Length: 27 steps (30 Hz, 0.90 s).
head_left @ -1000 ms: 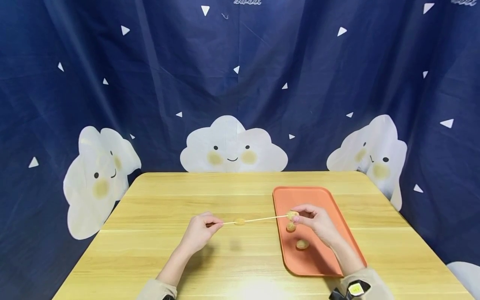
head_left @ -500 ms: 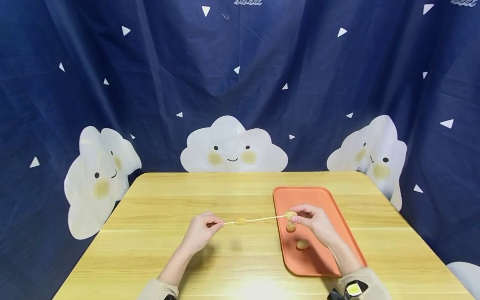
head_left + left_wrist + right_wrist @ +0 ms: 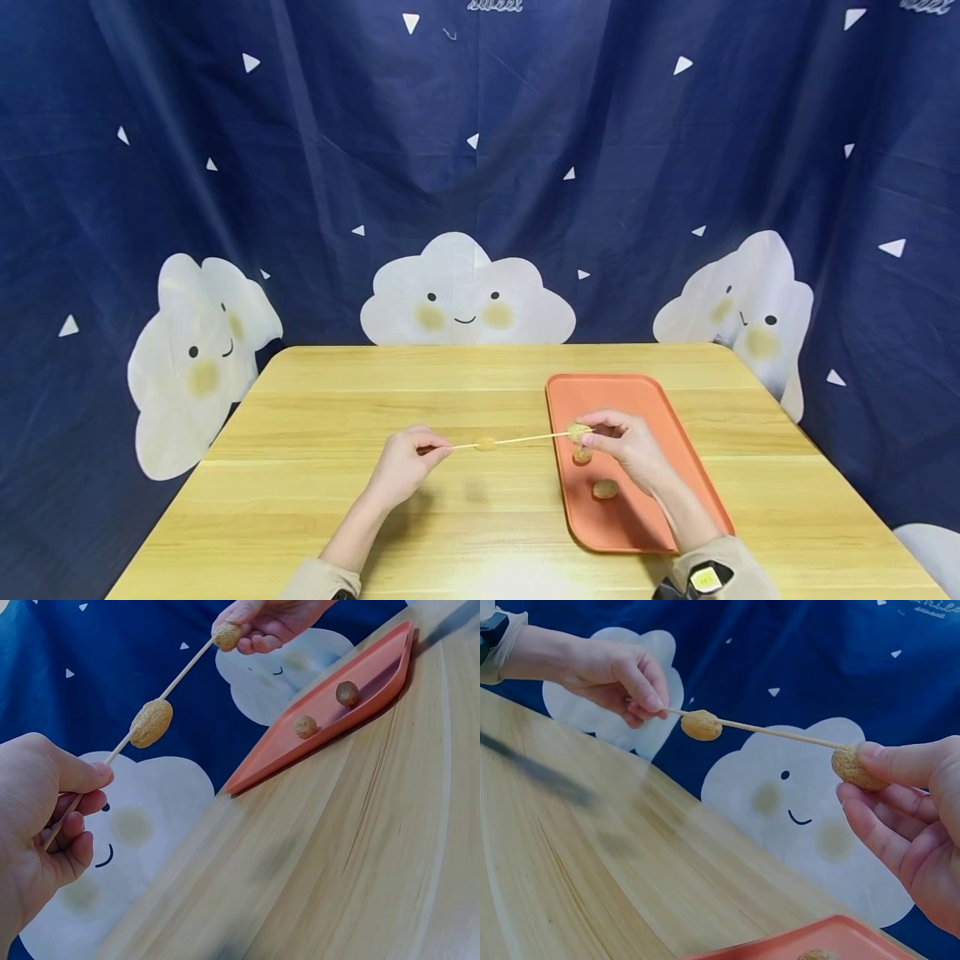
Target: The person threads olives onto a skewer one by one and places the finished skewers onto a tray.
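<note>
My left hand pinches one end of a thin wooden skewer between thumb and fingers. Partway along it sits a wrinkled golden-brown ball that looks like a fried meatball. At the other end, my right hand grips a second such ball with thumb and fingertips. The skewer runs into this ball, and in the head view its tip seems to show just past it. Two more balls, one lighter and one darker, lie below on the orange tray.
The tray stands on the right part of a light wooden table. Behind the table hangs a dark blue curtain with smiling white clouds and small triangles. A dark band with a yellow label is on the right wrist.
The right hand and its ball have shifted slightly left along the skewer, while the left hand has edged right. The skewer tip now seems to show beyond the ball.
</note>
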Each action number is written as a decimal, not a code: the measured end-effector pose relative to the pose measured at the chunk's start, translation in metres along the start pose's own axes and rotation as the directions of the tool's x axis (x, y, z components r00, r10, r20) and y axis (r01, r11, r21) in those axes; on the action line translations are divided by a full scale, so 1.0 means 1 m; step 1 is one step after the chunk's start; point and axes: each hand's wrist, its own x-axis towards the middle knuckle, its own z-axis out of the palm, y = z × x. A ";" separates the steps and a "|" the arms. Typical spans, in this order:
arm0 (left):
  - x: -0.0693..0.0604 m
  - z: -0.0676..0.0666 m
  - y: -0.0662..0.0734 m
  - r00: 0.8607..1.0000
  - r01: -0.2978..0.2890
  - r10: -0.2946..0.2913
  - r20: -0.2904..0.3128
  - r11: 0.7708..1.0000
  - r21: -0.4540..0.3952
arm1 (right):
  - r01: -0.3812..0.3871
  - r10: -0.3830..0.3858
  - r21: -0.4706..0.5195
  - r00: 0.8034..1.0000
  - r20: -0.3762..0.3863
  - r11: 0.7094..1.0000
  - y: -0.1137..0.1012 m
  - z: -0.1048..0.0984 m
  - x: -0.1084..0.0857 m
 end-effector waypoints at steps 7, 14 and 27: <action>0.000 0.003 0.002 1.000 -0.002 0.002 0.011 1.000 -0.017 | 0.003 -0.003 -0.002 1.000 0.008 1.000 0.002 0.004 0.001; 0.000 0.005 0.003 1.000 -0.021 0.021 0.012 0.999 -0.035 | -0.006 0.006 0.010 1.000 0.012 1.000 0.001 0.008 0.001; 0.000 0.008 0.005 0.999 -0.038 0.038 0.004 0.997 -0.061 | -0.081 0.081 0.013 0.997 0.011 0.997 0.003 0.019 0.007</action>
